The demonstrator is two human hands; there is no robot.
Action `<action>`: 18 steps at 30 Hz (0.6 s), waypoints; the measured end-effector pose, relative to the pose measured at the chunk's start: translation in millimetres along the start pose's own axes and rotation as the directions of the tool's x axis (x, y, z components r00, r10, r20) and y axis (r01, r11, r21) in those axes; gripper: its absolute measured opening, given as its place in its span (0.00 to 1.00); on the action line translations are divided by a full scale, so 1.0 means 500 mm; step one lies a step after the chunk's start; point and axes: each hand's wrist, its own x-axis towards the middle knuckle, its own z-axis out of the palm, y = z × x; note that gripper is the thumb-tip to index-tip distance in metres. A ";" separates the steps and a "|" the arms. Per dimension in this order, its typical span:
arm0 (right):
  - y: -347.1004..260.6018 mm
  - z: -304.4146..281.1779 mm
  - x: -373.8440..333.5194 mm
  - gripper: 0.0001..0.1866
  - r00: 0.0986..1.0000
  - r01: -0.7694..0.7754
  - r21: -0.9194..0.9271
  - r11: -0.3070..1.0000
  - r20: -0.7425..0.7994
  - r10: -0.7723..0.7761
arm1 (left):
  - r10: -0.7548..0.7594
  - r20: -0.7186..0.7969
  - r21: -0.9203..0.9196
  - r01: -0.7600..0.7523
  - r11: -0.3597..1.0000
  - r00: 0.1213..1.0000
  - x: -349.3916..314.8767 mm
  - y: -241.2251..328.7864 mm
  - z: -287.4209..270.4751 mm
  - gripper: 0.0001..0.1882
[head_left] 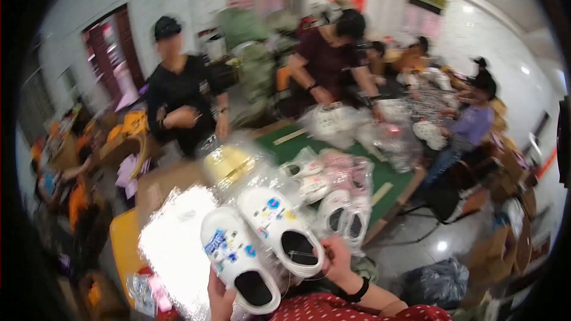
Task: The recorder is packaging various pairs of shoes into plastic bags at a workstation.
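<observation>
Two white clogs with dark insoles and colourful charms are held side by side in front of me, toes pointing away. My left hand (220, 296) is closed around the side of the left clog (229, 261). At the heel of the right clog (275, 226), the fingers of my right hand (338, 261) are closed against its rim. A thin clear strand (300, 254) crosses that clog's opening toward my right fingertips; its ends are hard to make out. Just beyond lie bagged white clogs (342, 217) and bagged pink clogs (345, 166).
A glaring plastic-covered surface (175, 244) lies left of the clogs, by a yellow stool (122, 241). The green tabletop (294, 145) carries bagged shoes. Across it, one person (184, 95) stands and another (327, 62) handles bags. Cartons (496, 249) and a dark bag (437, 282) are on the right.
</observation>
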 end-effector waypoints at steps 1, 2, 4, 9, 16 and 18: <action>-0.021 0.032 0.002 0.08 0.999 -0.036 0.101 0.994 0.000 0.037 | 0.056 -0.008 0.053 -0.056 0.997 0.998 -0.009 0.008 -0.024 0.51; -0.050 0.040 0.018 0.07 0.999 -0.047 0.054 0.997 0.027 0.045 | 0.106 -0.003 0.101 -0.105 0.989 0.994 -0.008 -0.008 -0.045 0.51; -0.065 0.102 0.006 0.07 0.997 -0.077 0.144 0.987 0.000 0.078 | 0.152 -0.079 0.359 -0.114 0.926 0.985 -0.013 -0.035 -0.118 0.53; -0.110 0.197 -0.017 0.09 0.976 -0.007 0.111 0.994 0.216 -0.017 | 0.137 -0.216 0.493 -0.013 0.870 0.967 -0.060 -0.022 -0.204 0.54; -0.137 0.271 -0.073 0.09 0.931 0.004 -0.002 1.000 0.365 -0.003 | 0.009 -0.306 0.197 0.054 0.979 0.952 -0.062 -0.058 -0.275 0.49; -0.126 0.284 -0.089 0.10 0.917 0.025 -0.027 0.999 0.398 -0.012 | -0.038 -0.325 0.283 0.135 0.950 0.945 -0.058 -0.080 -0.295 0.50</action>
